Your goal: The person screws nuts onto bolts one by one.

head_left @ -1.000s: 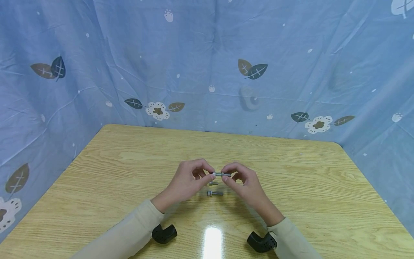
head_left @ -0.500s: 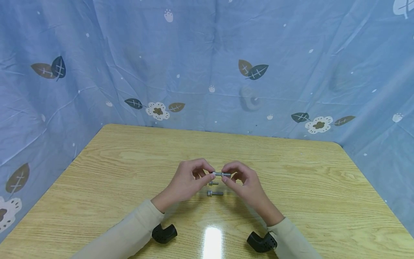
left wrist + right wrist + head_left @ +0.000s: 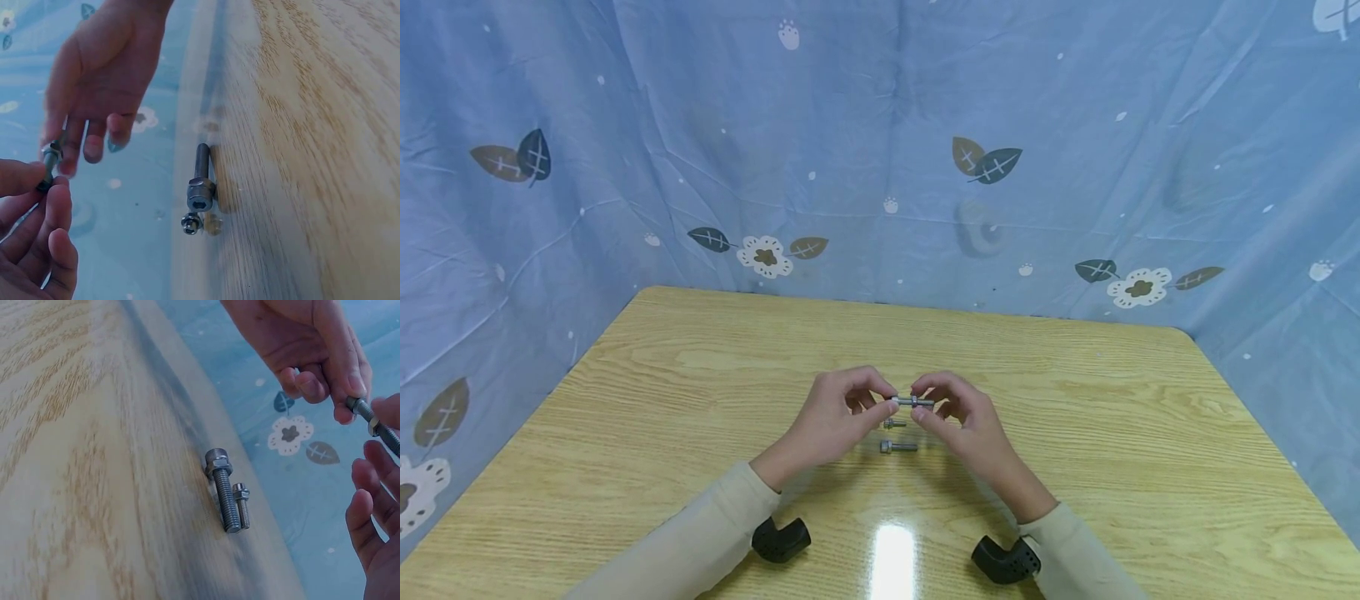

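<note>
My left hand (image 3: 838, 417) pinches the head of a metal bolt (image 3: 904, 402) between thumb and index finger, with its threaded shank pointing right. A hex nut (image 3: 374, 427) sits partway along that shank. The thumb and index fingertip of my right hand (image 3: 966, 425) grip the nut from opposite sides; contact is hard to make out. Below the hands, a large socket-head bolt (image 3: 225, 494) lies on the table, a nut up against its head. Beside it lies a smaller bolt (image 3: 242, 509), also with a nut near its head.
The wood-grain table (image 3: 700, 367) reaches back to a blue patterned curtain (image 3: 850, 142) at its rear and sides. Black curved devices, one at the left wrist (image 3: 781, 542) and one at the right wrist (image 3: 1006, 560), hang just above the tabletop.
Both hands stay nearly in place with the bolt. The right thumb and index finger shift slightly about the nut. The bolts on the table have not moved.
</note>
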The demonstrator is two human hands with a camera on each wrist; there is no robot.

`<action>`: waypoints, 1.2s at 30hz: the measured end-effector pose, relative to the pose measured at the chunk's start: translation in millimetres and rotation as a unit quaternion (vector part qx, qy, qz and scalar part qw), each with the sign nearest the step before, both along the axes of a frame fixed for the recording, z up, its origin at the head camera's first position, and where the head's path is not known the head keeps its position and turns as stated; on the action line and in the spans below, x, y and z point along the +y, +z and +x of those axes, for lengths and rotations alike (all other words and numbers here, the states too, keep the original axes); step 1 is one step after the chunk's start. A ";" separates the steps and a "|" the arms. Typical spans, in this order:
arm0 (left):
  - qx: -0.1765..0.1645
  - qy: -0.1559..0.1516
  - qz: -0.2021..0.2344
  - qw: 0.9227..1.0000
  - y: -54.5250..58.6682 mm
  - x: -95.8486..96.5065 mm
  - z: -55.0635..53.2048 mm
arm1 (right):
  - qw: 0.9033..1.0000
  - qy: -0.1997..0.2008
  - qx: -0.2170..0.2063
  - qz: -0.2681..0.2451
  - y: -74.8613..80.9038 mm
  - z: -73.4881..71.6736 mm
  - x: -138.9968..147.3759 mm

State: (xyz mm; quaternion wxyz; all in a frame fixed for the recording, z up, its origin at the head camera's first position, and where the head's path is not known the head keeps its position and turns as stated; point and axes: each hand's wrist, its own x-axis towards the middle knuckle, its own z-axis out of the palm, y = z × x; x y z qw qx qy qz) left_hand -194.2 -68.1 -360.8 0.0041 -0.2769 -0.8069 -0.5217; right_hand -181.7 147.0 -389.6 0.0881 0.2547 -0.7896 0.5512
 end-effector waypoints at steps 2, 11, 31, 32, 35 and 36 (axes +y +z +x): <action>-0.001 0.001 -0.003 1.000 0.3 -0.1 0.0 | 1.000 0.006 0.014 -0.004 0.0 -0.5 -0.3; 0.000 0.003 -0.004 1.000 0.9 0.8 0.4 | 1.000 -0.006 0.014 0.002 -0.4 0.0 -1.0; 0.001 0.009 -0.006 1.000 1.3 0.6 0.9 | 0.999 -0.001 0.044 -0.006 -0.1 0.3 -1.6; 0.002 0.009 -0.006 1.000 1.4 0.6 0.9 | 0.999 -0.002 0.041 -0.004 0.0 0.5 -1.7; 0.002 0.008 -0.005 1.000 2.1 0.9 1.4 | 1.000 -0.008 0.027 0.002 0.3 1.5 -1.6; 0.002 0.008 -0.005 1.000 2.4 1.0 1.7 | 1.000 -0.008 0.024 0.003 0.4 1.8 -1.5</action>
